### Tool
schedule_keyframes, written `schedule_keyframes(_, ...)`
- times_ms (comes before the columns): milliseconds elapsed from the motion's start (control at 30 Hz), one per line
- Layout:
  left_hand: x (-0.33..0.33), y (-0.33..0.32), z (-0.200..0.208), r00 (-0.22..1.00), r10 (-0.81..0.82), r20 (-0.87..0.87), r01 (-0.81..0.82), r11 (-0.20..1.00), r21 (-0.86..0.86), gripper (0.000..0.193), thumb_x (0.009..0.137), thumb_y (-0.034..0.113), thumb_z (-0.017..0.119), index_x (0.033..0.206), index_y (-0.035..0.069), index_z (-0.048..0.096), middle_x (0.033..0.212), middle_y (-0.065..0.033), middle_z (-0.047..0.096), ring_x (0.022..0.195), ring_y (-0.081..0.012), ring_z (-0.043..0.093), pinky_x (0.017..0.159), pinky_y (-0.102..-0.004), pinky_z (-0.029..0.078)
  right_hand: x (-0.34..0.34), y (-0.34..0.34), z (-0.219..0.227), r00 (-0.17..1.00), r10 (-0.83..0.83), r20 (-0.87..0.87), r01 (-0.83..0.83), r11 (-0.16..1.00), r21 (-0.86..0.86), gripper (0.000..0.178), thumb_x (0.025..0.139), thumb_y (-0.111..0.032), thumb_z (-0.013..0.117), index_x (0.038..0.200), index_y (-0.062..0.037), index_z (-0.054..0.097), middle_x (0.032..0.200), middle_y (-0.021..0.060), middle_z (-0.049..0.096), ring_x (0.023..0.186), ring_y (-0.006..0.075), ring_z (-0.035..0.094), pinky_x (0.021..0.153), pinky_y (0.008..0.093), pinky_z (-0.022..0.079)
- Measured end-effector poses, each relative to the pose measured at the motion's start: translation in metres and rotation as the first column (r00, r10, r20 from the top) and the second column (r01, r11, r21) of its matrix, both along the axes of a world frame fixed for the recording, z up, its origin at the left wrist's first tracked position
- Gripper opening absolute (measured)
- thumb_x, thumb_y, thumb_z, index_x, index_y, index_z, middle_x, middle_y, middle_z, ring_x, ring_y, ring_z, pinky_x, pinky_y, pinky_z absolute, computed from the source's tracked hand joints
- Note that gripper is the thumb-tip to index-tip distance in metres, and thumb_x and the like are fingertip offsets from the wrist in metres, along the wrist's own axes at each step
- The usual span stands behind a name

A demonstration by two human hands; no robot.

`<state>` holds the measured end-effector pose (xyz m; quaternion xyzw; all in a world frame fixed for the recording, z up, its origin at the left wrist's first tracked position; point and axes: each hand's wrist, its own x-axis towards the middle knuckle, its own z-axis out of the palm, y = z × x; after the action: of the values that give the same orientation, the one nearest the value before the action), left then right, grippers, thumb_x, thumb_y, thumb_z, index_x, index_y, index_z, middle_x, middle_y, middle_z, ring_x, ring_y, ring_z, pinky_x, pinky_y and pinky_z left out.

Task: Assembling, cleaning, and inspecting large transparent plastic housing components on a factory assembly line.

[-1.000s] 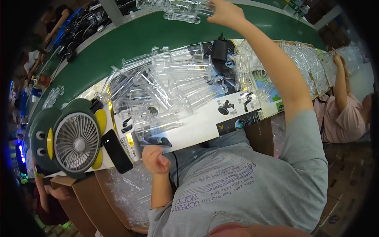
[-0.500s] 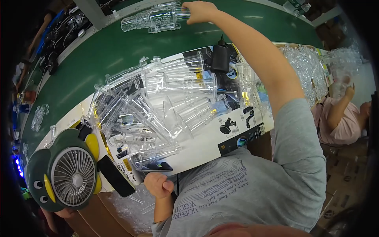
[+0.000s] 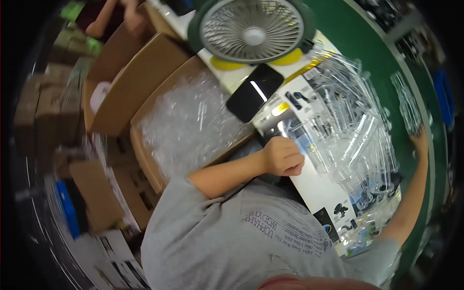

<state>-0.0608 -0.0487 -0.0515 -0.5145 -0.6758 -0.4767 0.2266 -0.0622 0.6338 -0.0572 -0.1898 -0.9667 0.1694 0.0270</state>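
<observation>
The fingers of the left hand (image 3: 282, 155) are curled into a loose fist, knuckles down at the near edge of the white printed sheet (image 3: 316, 186) that covers the worktop (image 3: 382, 63); whether they pinch anything inside the fist cannot be told. The fingers of the right hand (image 3: 419, 141) lie at the far side of the heap, against the green belt, and appear to rest on or close over a clear piece there; blur and the bend of the lens hide whether they are spread or closed.

Between the two hands lies the pile of clear plastic blister shells (image 3: 355, 130), thin moulded trays stacked loosely and overlapping across the sheet. Judged by look, they are very light, springy rather than stiff, glossy and therefore slippery, and apt to crease or crack if squeezed flat. A hold on a rim or on a raised moulded ridge, thumb against fingers, seems safer than a grip across the hollow middle; nested shells may cling and lift together.

The left forearm runs from the grey shirt (image 3: 241, 232) out to the worktop edge, elbow bent and tucked near the body. The right arm is stretched nearly straight around the far side of the pile, wrist turned towards the belt.

A black phone (image 3: 254, 93) lies just beyond the left hand, a round green desk fan (image 3: 251, 26) behind it. A cardboard box of clear plastic wrap (image 3: 188, 125) stands off the worktop to the person's left.
</observation>
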Motion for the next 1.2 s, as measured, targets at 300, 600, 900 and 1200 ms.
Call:
schedule_keyframes(300,0.006,0.004,0.005,0.983,0.179,-0.037,-0.177,0.983,0.045,0.011,0.057,-0.001,0.062,0.060,0.005,0.054,0.054,-0.0060,0.048,0.044,-0.0223,0.049,0.040,-0.0306,0.039,-0.011,-0.060,0.058,0.990,0.091,0.107,-0.104,0.986,0.130,0.078,0.069,-0.006,0.069,0.138,-0.0150,0.035,0.125,0.0202,0.050,0.111,0.0314,0.052,0.088,0.0363,0.046)
schedule_keyframes(600,0.007,0.005,0.004,0.987,0.157,0.013,-0.158,0.986,0.055,0.010,0.061,0.003,0.064,0.064,0.006,0.055,0.055,-0.0054,0.052,0.046,-0.0225,0.052,0.043,-0.0311,0.042,0.041,-0.153,0.151,0.968,0.168,-0.184,-0.096,0.932,0.349,0.040,0.091,-0.015,0.051,0.131,-0.0136,0.048,0.132,0.0101,0.049,0.124,0.0284,0.044,0.099,0.0378,0.037)
schedule_keyframes(900,0.032,-0.215,-0.038,0.614,0.739,0.277,-0.748,0.657,-0.097,0.019,0.088,0.013,0.049,0.074,0.002,0.055,0.068,-0.0087,0.054,0.060,-0.0218,0.052,0.056,-0.0315,0.042,0.169,-0.340,0.221,0.904,0.312,-0.292,-0.199,0.913,0.357,0.033,0.092,-0.005,0.049,0.124,-0.0019,0.050,0.128,0.0114,0.052,0.119,0.0241,0.048,0.100,0.0353,0.036)
schedule_keyframes(1200,0.021,-0.438,-0.192,-0.177,0.792,0.584,-0.751,0.275,-0.600,0.027,0.085,0.024,0.065,0.097,0.000,0.063,0.083,-0.0061,0.064,0.077,-0.0124,0.057,0.072,-0.0235,0.044,0.241,-0.432,0.199,0.790,0.282,-0.544,-0.204,0.958,0.200,0.023,0.085,0.009,0.049,0.108,0.0073,0.054,0.115,0.0224,0.054,0.106,0.0308,0.054,0.093,0.0381,0.043)
